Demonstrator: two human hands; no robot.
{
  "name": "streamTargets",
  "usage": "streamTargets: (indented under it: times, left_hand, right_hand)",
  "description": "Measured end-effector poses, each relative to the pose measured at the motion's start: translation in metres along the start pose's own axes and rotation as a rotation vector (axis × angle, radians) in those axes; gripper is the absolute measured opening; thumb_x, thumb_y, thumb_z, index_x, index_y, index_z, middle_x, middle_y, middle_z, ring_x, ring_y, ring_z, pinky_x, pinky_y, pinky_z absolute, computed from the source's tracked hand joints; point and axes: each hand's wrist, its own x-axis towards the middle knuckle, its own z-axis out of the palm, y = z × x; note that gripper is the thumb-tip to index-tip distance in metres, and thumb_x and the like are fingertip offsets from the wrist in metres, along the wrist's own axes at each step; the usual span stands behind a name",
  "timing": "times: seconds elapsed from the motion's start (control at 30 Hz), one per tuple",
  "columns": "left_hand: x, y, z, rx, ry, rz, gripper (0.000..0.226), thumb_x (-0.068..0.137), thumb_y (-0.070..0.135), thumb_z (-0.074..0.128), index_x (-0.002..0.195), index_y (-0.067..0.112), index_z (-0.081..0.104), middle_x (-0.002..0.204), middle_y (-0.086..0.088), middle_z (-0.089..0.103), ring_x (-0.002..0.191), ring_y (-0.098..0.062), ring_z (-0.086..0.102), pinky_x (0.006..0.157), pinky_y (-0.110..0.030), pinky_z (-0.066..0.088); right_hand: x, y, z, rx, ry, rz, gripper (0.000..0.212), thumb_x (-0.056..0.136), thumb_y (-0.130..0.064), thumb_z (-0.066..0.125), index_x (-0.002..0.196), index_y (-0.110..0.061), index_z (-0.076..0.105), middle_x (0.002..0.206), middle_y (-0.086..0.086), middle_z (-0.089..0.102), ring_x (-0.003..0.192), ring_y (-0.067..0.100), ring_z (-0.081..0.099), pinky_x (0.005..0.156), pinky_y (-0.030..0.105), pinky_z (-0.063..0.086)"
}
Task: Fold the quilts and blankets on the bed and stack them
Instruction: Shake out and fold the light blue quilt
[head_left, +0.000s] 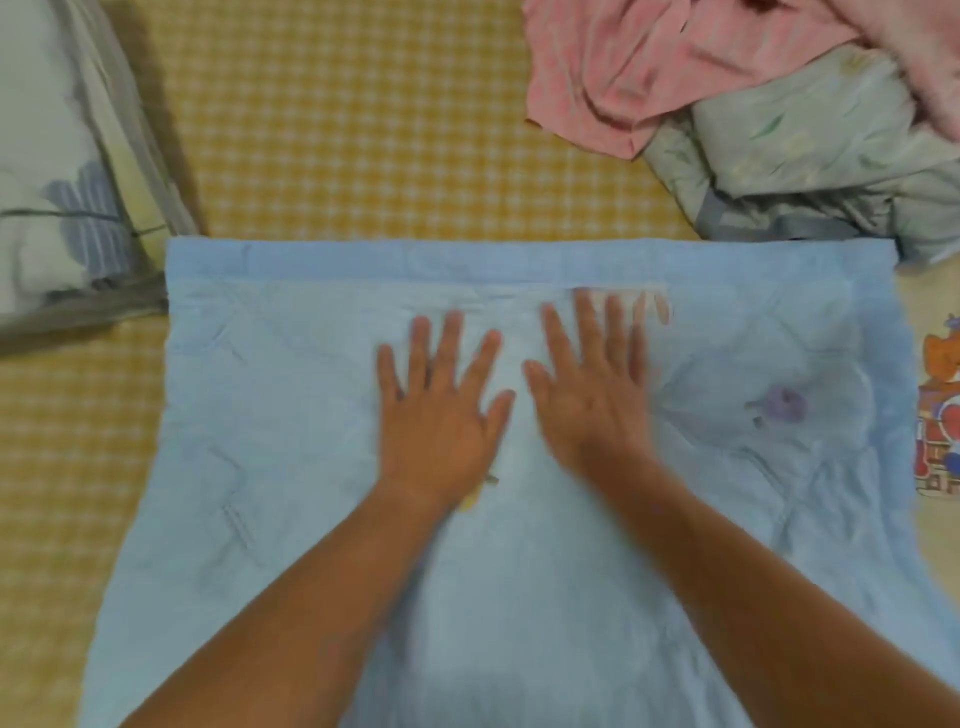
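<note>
The blue quilt (519, 467) is pressed flat under spread fingers (452, 343); beyond them, the pink blanket (613, 78) and pale quilt (810, 135) are left unfolded.

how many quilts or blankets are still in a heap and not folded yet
2, both at the upper right: a pink blanket lying on a pale green quilt. The frame cuts off that corner, so more may be hidden.

Count, head view: 2 hands, left hand (441, 415) and right hand (592, 395). 1 light blue quilt (291, 467). 1 pink blanket (623, 73). 1 pale green quilt (810, 150). 1 grey-edged floral quilt (62, 171), possibly a pillow; blurred. 1 yellow checked sheet (389, 130). 1 cartoon-print cloth (940, 415).
</note>
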Motion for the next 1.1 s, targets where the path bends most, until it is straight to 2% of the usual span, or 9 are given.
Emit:
streamTargets:
  times: [0.13,0.23,0.33,0.47,0.6,0.77,0.87,1.0,1.1]
  left_hand:
    - [-0.022,-0.135,0.011,0.111,-0.065,-0.211,0.068,0.101,0.060,0.014,0.162,0.030,0.012,0.170,-0.005,0.005,0.156,-0.031,0.000,0.125,-0.054,0.004]
    - [-0.038,-0.173,-0.010,0.096,-0.075,-0.352,0.071,0.100,0.062,0.009,0.162,0.028,0.012,0.170,-0.006,0.003,0.156,-0.030,-0.004,0.123,-0.059,0.001]
    - [-0.053,-0.108,-0.027,0.017,0.012,-0.373,0.065,0.104,0.054,0.021,0.162,0.025,0.011,0.170,-0.010,-0.002,0.155,-0.034,-0.010,0.122,-0.061,-0.002]
    - [-0.121,0.021,-0.014,-0.073,0.027,-0.027,0.057,0.106,0.044,0.033,0.160,0.028,0.027,0.169,-0.010,0.012,0.156,-0.033,0.002,0.124,-0.058,0.007]
    - [-0.163,-0.020,0.021,0.006,-0.156,-0.052,0.064,0.102,0.051,0.032,0.160,0.027,0.025,0.169,-0.008,0.009,0.156,-0.031,0.003,0.123,-0.056,0.012]
    - [-0.182,-0.113,0.007,0.108,-0.153,-0.218,0.068,0.101,0.053,0.024,0.159,0.020,0.028,0.167,-0.016,0.015,0.154,-0.041,0.008,0.122,-0.060,0.010]
    - [-0.188,-0.063,-0.013,0.020,-0.101,-0.316,0.067,0.098,0.050,0.034,0.159,0.021,0.030,0.166,-0.019,0.015,0.153,-0.044,0.005,0.121,-0.065,0.007]
    - [-0.200,0.058,-0.007,-0.058,-0.147,0.095,0.063,0.103,0.051,0.034,0.161,0.028,0.022,0.169,-0.010,0.006,0.156,-0.034,-0.005,0.124,-0.057,0.002]
    - [-0.209,0.029,0.016,-0.010,-0.225,0.059,0.065,0.103,0.055,0.030,0.161,0.031,0.017,0.170,-0.006,0.002,0.156,-0.031,-0.006,0.124,-0.058,0.008]
  right_hand:
    - [0.021,0.113,-0.002,-0.138,-0.057,0.096,0.066,0.101,-0.055,0.017,0.159,-0.024,0.010,0.167,0.006,0.002,0.154,0.027,-0.001,0.123,0.053,0.002]
    - [0.033,0.123,-0.020,-0.076,-0.019,0.190,0.064,0.103,-0.052,0.016,0.159,-0.023,0.010,0.167,0.007,0.002,0.154,0.028,-0.003,0.123,0.054,0.002]
    - [-0.002,0.053,-0.033,0.073,0.088,0.211,0.058,0.104,-0.040,0.027,0.158,-0.018,0.022,0.166,0.012,0.009,0.153,0.032,0.001,0.123,0.053,0.002]
    - [-0.126,-0.048,-0.014,0.134,-0.029,0.002,0.056,0.100,-0.032,0.034,0.155,-0.019,0.032,0.164,0.013,0.018,0.153,0.033,0.007,0.123,0.052,0.008]
    - [-0.182,0.033,0.006,-0.027,-0.186,0.061,0.062,0.101,-0.046,0.033,0.157,-0.021,0.026,0.166,0.007,0.012,0.154,0.028,0.006,0.124,0.048,0.009]
    - [-0.171,0.146,-0.017,-0.094,-0.193,0.317,0.068,0.100,-0.056,0.014,0.159,-0.022,0.017,0.167,0.009,0.010,0.153,0.029,0.003,0.123,0.052,0.007]
    - [-0.170,0.103,-0.028,-0.031,-0.058,0.304,0.063,0.101,-0.044,0.027,0.157,-0.015,0.024,0.165,0.016,0.014,0.153,0.035,0.007,0.121,0.057,0.010]
    - [-0.204,-0.013,-0.013,0.072,-0.119,-0.041,0.059,0.102,-0.034,0.038,0.157,-0.018,0.025,0.166,0.013,0.011,0.153,0.033,0.001,0.123,0.054,0.008]
    - [-0.222,0.031,-0.005,0.042,-0.177,0.086,0.062,0.102,-0.045,0.033,0.158,-0.024,0.020,0.167,0.007,0.006,0.154,0.027,-0.002,0.124,0.049,0.006]
